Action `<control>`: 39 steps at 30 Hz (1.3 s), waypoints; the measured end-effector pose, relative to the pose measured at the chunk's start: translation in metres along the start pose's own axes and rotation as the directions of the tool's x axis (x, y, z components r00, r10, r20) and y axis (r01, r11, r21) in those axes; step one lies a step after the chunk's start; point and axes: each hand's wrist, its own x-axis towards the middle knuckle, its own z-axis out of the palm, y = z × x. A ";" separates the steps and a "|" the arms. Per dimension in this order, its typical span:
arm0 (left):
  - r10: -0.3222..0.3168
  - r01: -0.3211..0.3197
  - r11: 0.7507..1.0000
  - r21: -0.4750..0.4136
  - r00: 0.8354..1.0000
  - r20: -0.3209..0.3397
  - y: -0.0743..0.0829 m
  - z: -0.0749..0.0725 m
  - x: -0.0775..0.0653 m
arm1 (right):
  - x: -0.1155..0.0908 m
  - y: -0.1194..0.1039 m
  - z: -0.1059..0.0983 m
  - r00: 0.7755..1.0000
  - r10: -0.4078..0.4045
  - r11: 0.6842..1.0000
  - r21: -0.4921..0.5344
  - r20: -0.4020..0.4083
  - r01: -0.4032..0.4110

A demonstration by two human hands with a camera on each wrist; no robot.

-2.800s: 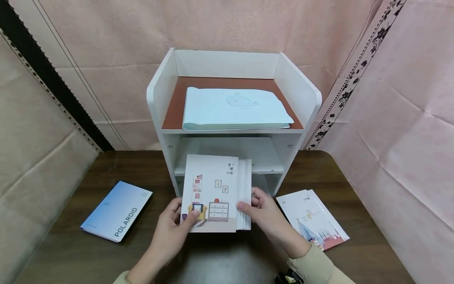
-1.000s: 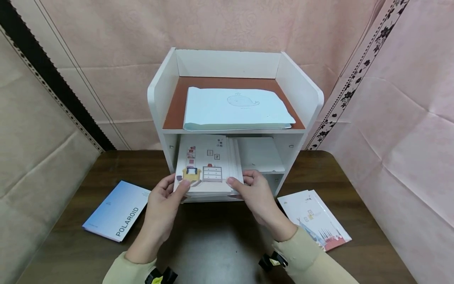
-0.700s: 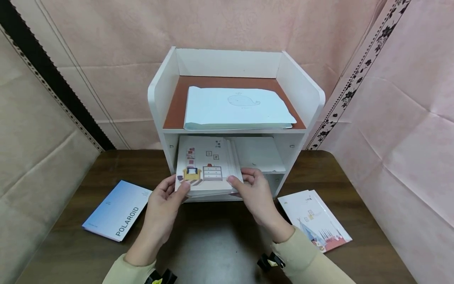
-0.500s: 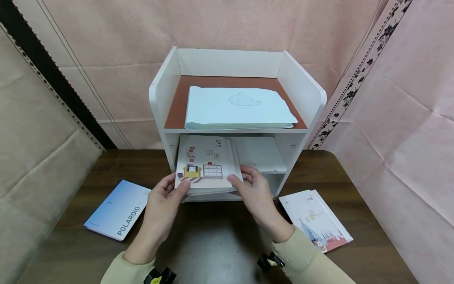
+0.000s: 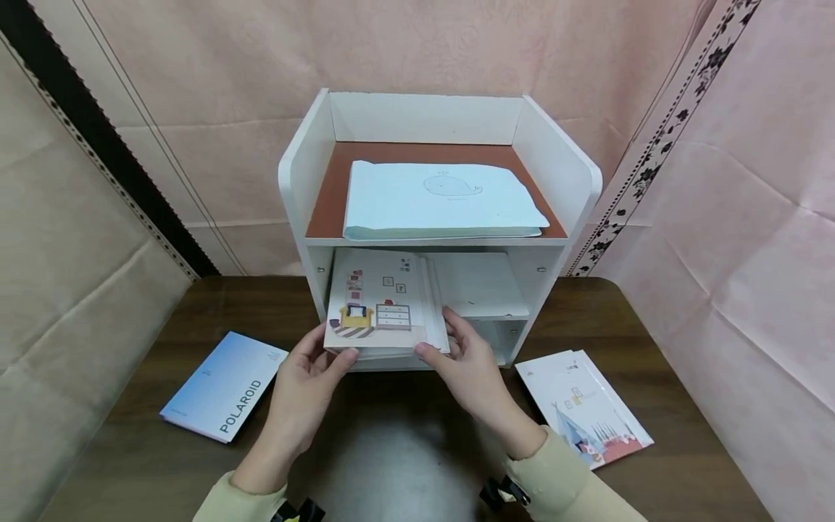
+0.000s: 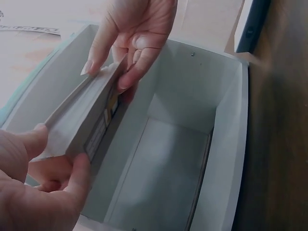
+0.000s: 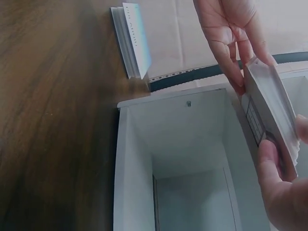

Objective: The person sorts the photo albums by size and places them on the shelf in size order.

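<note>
A stack of thin booklets point(image 5: 385, 297), its top cover printed with a yellow armchair and a chest of drawers, lies in the left part of the white shelf unit's middle compartment, its front end jutting out. My left hand point(image 5: 306, 391) holds its front left corner, thumb low at the front edge. At the front right corner, my right hand point(image 5: 472, 370) grips the stack between thumb and fingers. Both wrist views show the booklets point(image 6: 86, 115) between the two hands above the lower compartment. The fingers beneath are partly hidden in the head view.
A pale blue pad with a whale drawing point(image 5: 443, 199) lies on the unit's top point(image 5: 554, 159). On the brown table point(image 5: 391, 471), a blue POLAROID book point(image 5: 225, 384) lies left and white booklets point(image 5: 583, 409) lie right. Bare middle shelf point(image 5: 479, 286) shows right of the stack.
The stack has moved from in front of the unit back into the middle compartment, both hands with it. Lately the thumbs have slid from the cover down toward the front edge.
</note>
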 end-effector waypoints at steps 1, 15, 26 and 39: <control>0.008 -0.008 1.000 0.000 1.000 -0.005 -0.002 0.001 0.000 | 0.001 0.005 -0.001 1.000 -0.011 1.000 -0.002 0.001 0.011; 0.051 -0.056 0.997 -0.058 0.995 -0.085 -0.010 0.005 0.002 | 0.008 0.013 -0.002 0.998 -0.061 0.997 -0.048 -0.018 0.060; -0.010 -0.027 0.972 -0.234 0.988 -0.154 -0.016 0.016 0.014 | 0.026 0.006 0.000 0.998 0.046 0.997 -0.059 -0.038 -0.048; 0.043 -0.072 0.987 -0.141 0.980 -0.196 -0.023 0.017 0.025 | 0.024 -0.027 0.009 0.994 0.099 0.992 -0.074 -0.053 -0.103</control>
